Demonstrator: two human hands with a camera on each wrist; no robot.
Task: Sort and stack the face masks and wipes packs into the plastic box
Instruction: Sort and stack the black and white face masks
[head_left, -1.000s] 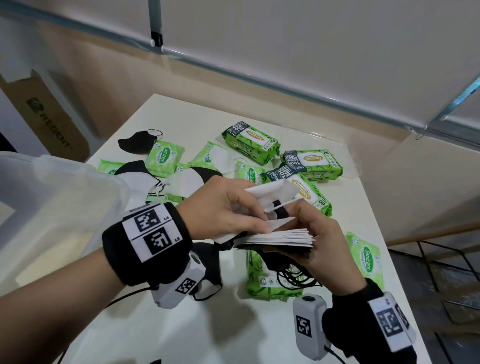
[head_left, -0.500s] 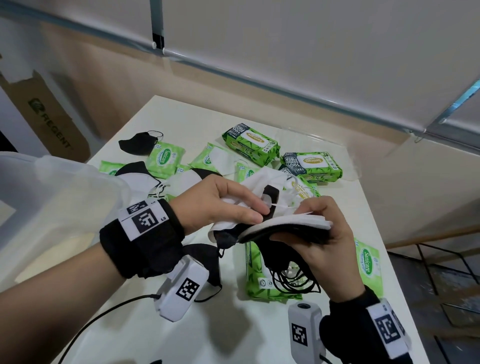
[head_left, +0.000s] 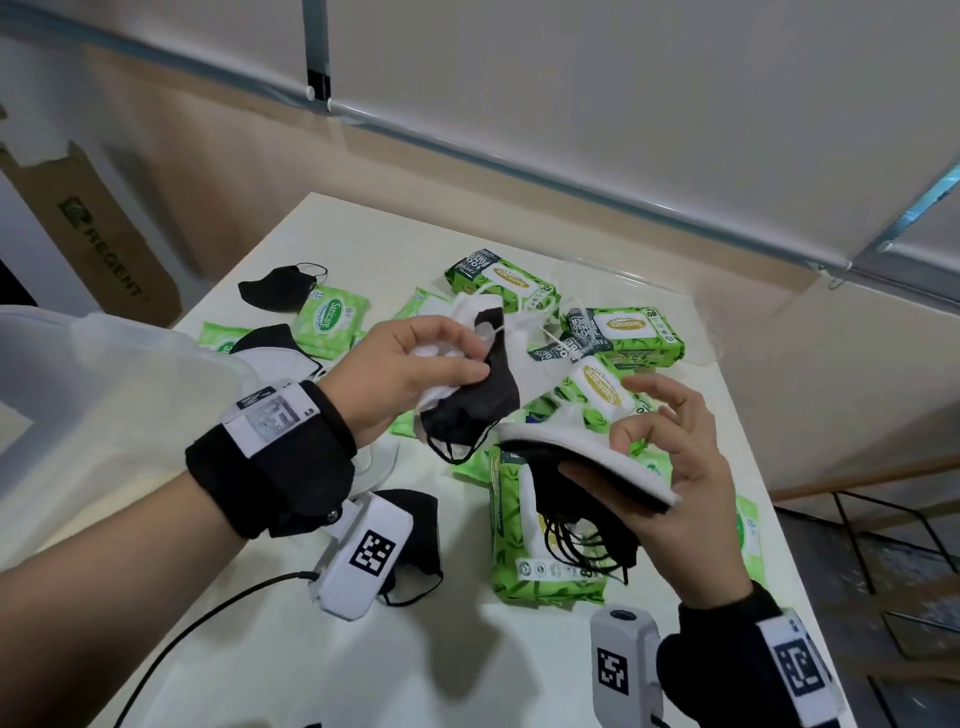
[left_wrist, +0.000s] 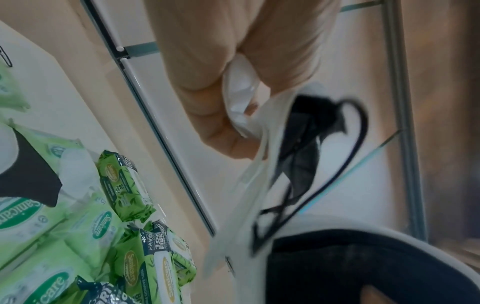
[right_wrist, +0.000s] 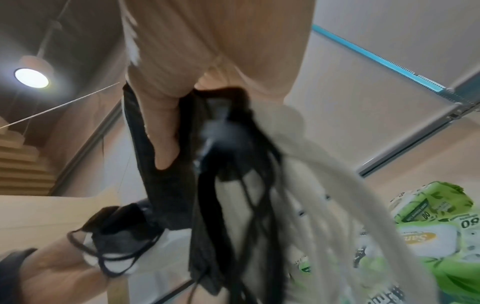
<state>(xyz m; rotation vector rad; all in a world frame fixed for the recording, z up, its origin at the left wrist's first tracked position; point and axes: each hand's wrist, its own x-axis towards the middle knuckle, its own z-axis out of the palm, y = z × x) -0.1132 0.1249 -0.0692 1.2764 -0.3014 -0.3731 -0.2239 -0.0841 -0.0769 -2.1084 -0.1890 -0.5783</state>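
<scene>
My left hand (head_left: 441, 364) pinches a small bunch of white and black face masks (head_left: 478, 395) lifted above the table; the left wrist view shows the bunch (left_wrist: 262, 144) hanging from my fingers (left_wrist: 215, 115). My right hand (head_left: 670, 467) holds a flat stack of masks (head_left: 587, 462), white on top and black beneath, thumb under it and fingers curled above, black ear loops (head_left: 576, 540) dangling. In the right wrist view the stack (right_wrist: 215, 164) hangs from my palm. Green wipes packs (head_left: 634, 332) and loose masks (head_left: 278, 286) lie scattered on the white table (head_left: 260, 649).
The translucent plastic box (head_left: 78, 395) stands at the left edge, beside my left forearm. A large wipes pack (head_left: 519, 561) lies under my right hand and a black mask (head_left: 415, 540) under my left wrist. A cardboard box (head_left: 93, 234) leans by the wall. The table's right edge drops to the floor.
My left hand has lifted a few masks off the top of the stack and drawn them up and left. My right hand's fingers have loosened above the remaining stack.
</scene>
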